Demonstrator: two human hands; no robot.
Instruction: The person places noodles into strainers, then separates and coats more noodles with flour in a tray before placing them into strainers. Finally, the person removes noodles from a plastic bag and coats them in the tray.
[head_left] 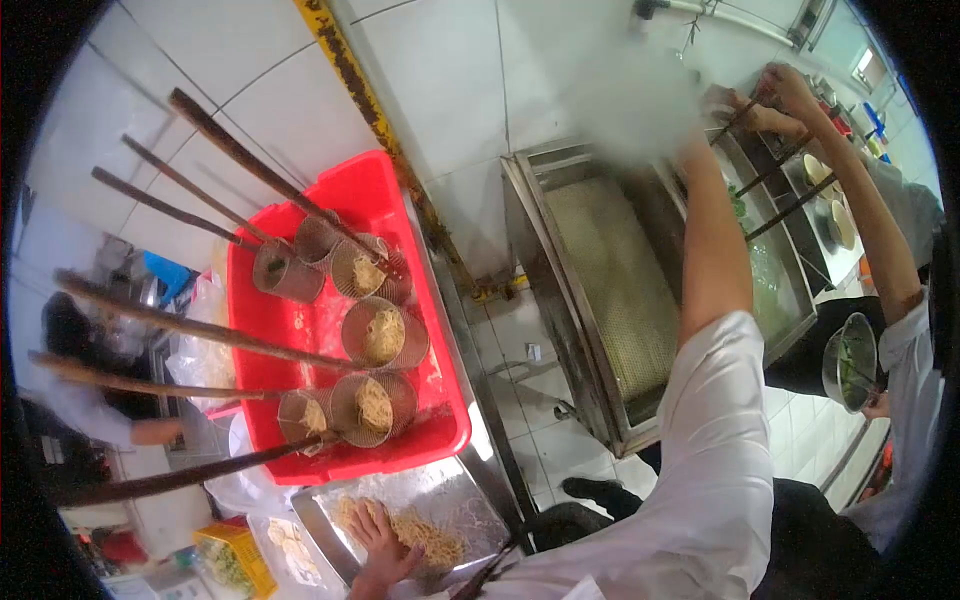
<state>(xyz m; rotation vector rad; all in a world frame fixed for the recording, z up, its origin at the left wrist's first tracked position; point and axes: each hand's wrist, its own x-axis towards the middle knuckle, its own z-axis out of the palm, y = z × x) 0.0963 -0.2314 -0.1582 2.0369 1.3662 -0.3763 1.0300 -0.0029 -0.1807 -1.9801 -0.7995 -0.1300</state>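
Observation:
My left hand point(373, 540) lies palm down with fingers spread on loose noodles point(428, 538) in a shallow metal tray point(470, 490). My right forearm point(716, 250), in a white sleeve, stretches up over the metal noodle cooker point(650, 430). White haze hides the right hand's fingers, so what they hold is not visible. Beyond the tray, a red tub point(290, 345) contains several long-handled mesh baskets. Noodles show in a front basket point(372, 408), a middle basket point(385, 335) and others.
Wooden handles point(190, 330) jut left from the tub. Co-workers' hands point(795, 92) are among more handles above the cooker's greenish water. Another hand holds a metal bowl of greens point(850, 365). Bowls point(835, 222) stand on a right-hand counter. A yellow crate point(235, 560) stands lower left.

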